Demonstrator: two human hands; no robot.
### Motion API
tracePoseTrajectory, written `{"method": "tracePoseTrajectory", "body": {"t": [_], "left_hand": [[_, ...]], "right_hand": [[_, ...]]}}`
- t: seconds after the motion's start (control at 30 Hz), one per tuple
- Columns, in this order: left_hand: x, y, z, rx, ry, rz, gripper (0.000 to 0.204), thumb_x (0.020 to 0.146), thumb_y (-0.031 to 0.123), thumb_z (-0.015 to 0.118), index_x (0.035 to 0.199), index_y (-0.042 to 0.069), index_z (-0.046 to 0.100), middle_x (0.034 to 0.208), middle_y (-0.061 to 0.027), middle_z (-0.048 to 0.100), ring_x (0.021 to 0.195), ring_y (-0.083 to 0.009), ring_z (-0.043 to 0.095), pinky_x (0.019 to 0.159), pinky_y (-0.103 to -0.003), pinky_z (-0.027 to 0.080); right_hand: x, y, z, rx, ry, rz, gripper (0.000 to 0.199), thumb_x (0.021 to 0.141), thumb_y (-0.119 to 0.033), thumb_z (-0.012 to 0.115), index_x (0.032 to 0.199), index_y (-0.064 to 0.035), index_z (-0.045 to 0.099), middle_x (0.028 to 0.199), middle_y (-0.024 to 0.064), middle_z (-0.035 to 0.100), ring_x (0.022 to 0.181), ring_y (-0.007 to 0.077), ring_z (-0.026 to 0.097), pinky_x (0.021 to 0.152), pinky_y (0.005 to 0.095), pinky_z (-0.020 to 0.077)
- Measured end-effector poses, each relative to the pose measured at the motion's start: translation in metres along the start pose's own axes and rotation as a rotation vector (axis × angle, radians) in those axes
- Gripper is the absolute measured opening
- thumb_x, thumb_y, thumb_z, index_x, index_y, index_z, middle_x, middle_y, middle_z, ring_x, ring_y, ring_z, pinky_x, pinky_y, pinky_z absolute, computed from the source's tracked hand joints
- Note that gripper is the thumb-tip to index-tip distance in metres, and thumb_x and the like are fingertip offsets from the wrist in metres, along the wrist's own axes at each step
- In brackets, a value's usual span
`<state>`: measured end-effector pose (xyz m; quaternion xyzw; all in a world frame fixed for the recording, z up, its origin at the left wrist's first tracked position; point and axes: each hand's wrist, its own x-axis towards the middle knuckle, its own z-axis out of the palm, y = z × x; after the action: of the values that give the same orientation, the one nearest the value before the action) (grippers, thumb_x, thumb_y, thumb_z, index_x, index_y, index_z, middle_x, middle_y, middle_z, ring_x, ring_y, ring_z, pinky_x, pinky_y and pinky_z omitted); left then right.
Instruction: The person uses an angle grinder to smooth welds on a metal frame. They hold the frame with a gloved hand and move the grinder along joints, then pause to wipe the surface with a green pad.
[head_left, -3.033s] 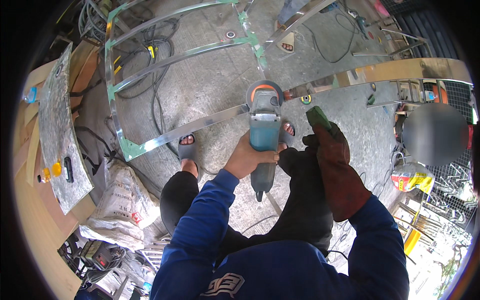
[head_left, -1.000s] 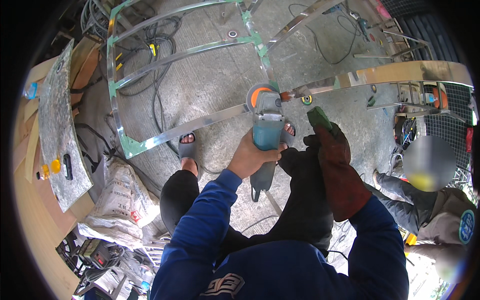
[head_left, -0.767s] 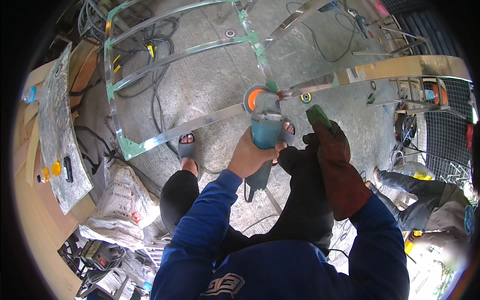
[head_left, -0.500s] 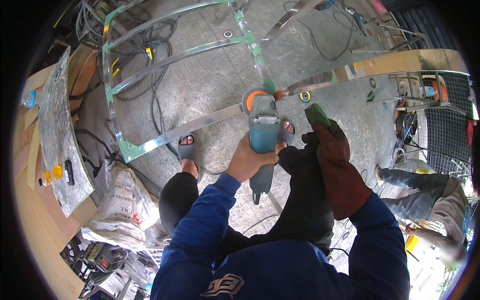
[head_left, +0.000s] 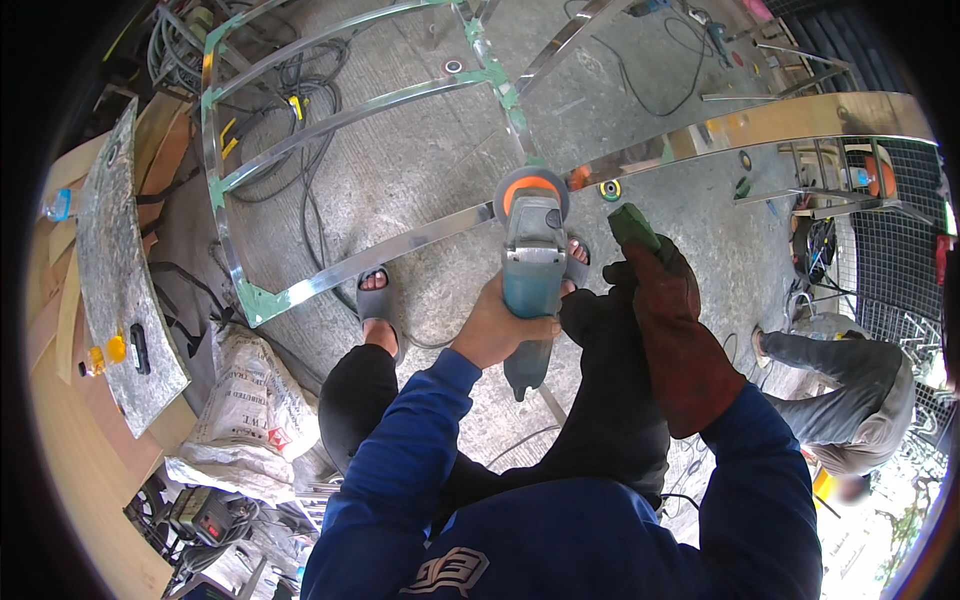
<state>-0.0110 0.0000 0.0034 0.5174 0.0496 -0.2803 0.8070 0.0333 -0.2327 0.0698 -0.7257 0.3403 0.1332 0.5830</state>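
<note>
My bare left hand [head_left: 498, 322] is wrapped around the body of a teal and grey angle grinder [head_left: 530, 285]. The grinder's disc, dark at the rim with an orange ring [head_left: 535, 185], faces up at the joint of a shiny metal frame [head_left: 400, 245]. My right hand [head_left: 672, 330], in a dark red work glove, grips a green block [head_left: 633, 228] that looks like a bar of polishing compound. The block stands upright to the right of the grinder, apart from it. Part of the frame is hidden behind the disc.
Green tape wraps the frame's corners. A wide polished bar [head_left: 760, 130] runs off to the right. Cables [head_left: 315, 150] coil on the concrete floor, where a small round disc [head_left: 610, 190] lies. A white sack [head_left: 245, 415] sits left; another person [head_left: 850, 390] bends over at right.
The grinder has tilted in my left hand, showing more of its disc, which has shifted slightly right. My right hand stays nearly still with the block. The other person has bent lower.
</note>
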Motion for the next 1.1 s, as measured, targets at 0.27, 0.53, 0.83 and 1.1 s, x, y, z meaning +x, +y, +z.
{"method": "tracePoseTrajectory", "body": {"t": [0.27, 0.53, 0.83, 1.1], "left_hand": [[0.006, -0.011, -0.004, 0.166, 0.168, -0.032, 0.059, 0.072, 0.011, 0.090, 0.123, -0.001, 0.062, 0.106, -0.0100, 0.072, 0.093, -0.0178, 0.070, 0.085, -0.036, 0.059], [0.008, -0.004, 0.003, 0.402, 0.260, -0.043, 0.071, 0.070, 0.017, 0.091, 0.128, -0.005, 0.058, 0.112, -0.0154, 0.073, 0.099, -0.0241, 0.073, 0.088, -0.038, 0.058], [0.000, -0.010, 0.007, 0.019, 0.122, 0.012, 0.061, 0.073, 0.010, 0.091, 0.125, -0.002, 0.063, 0.105, -0.0103, 0.073, 0.095, -0.0204, 0.071, 0.087, -0.037, 0.059], [-0.001, -0.002, 0.008, -0.024, 0.008, 0.017, 0.059, 0.077, -0.005, 0.082, 0.132, 0.000, 0.061, 0.129, -0.0084, 0.074, 0.106, -0.0139, 0.068, 0.093, -0.034, 0.059]], "right_hand": [[0.002, 0.000, -0.001, 0.007, -0.015, 0.018, 0.035, 0.097, -0.033, 0.075, 0.118, -0.0066, 0.067, 0.089, 0.0075, 0.072, 0.073, 0.0170, 0.064, 0.069, 0.0352, 0.0522], [0.000, -0.002, 0.001, -0.002, -0.007, 0.028, 0.036, 0.097, -0.032, 0.074, 0.123, -0.0079, 0.067, 0.088, 0.0086, 0.073, 0.072, 0.0182, 0.064, 0.069, 0.0368, 0.0522], [0.003, -0.001, -0.001, -0.001, -0.020, 0.016, 0.037, 0.097, -0.030, 0.073, 0.127, -0.0097, 0.066, 0.086, 0.0100, 0.075, 0.071, 0.0198, 0.064, 0.069, 0.0389, 0.0520], [0.003, 0.001, -0.002, 0.027, -0.005, 0.030, 0.036, 0.098, -0.031, 0.073, 0.126, -0.0100, 0.066, 0.087, 0.0097, 0.075, 0.072, 0.0193, 0.064, 0.071, 0.0384, 0.0517]]}}
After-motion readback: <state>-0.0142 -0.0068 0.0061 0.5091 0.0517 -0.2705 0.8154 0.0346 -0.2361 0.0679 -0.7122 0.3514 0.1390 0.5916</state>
